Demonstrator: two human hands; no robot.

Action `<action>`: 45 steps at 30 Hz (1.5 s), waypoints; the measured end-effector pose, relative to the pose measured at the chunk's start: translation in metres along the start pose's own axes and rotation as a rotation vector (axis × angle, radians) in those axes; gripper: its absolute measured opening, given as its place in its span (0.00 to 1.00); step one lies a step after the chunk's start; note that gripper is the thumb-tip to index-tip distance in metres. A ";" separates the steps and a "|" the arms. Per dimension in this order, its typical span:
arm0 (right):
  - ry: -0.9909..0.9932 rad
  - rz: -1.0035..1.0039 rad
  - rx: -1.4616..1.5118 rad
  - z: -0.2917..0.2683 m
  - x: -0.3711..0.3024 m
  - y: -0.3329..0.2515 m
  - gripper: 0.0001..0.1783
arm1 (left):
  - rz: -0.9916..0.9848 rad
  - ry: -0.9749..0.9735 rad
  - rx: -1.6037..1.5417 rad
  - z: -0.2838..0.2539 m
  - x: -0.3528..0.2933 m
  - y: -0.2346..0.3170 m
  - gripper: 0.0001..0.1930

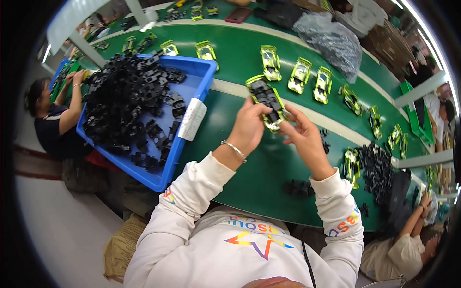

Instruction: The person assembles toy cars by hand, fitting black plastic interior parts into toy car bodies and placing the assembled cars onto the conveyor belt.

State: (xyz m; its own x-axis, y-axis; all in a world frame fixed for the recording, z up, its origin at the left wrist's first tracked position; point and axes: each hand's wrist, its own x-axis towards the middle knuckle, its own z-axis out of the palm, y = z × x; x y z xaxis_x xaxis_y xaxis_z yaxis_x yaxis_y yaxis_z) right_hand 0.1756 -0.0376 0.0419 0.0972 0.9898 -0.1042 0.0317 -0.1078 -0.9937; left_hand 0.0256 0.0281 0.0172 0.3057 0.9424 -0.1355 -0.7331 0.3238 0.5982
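Observation:
My left hand [250, 124] grips a toy car body [266, 100] with a lime-green rim and a black underside facing up. Its thumb lies across the black part. At the car's near right end, my right hand [303, 138] has its thumb and bent fingertips on the edge; whether a small part sits between them I cannot make out. Left of my hands stands a blue bin [199, 84] heaped with black plastic parts [122, 91]. Beyond the held car, several lime-green car bodies, such as this one [270, 62], lie along the green bench.
Black clips [377, 168] lie piled at the right beside another green car body [351, 168]. A dark part [298, 188] rests near the bench's front edge. Clear plastic wrapping [331, 41] lies at the back. Co-workers sit at left [60, 115] and lower right [398, 252].

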 end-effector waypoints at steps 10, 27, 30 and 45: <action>-0.099 0.173 0.241 -0.007 0.103 -0.019 0.16 | 0.017 0.168 0.882 0.035 0.056 0.101 0.20; -0.009 0.061 0.125 0.136 0.280 0.026 0.21 | -0.133 0.630 2.206 -0.117 0.219 0.254 0.40; -0.032 0.081 0.131 0.133 0.283 0.032 0.25 | -0.200 0.555 2.184 -0.110 0.221 0.245 0.38; -0.216 0.003 -0.069 0.086 0.190 0.000 0.34 | -0.154 0.571 2.302 -0.162 0.266 0.266 0.15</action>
State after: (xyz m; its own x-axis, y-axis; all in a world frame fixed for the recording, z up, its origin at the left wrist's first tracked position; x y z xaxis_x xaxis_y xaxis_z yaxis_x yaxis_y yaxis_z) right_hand 0.1089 0.1583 0.0188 -0.1174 0.9857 -0.1209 0.1007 -0.1093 -0.9889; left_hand -0.1863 0.3787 0.0128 -0.1539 0.9802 -0.1247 0.9835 0.1641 0.0759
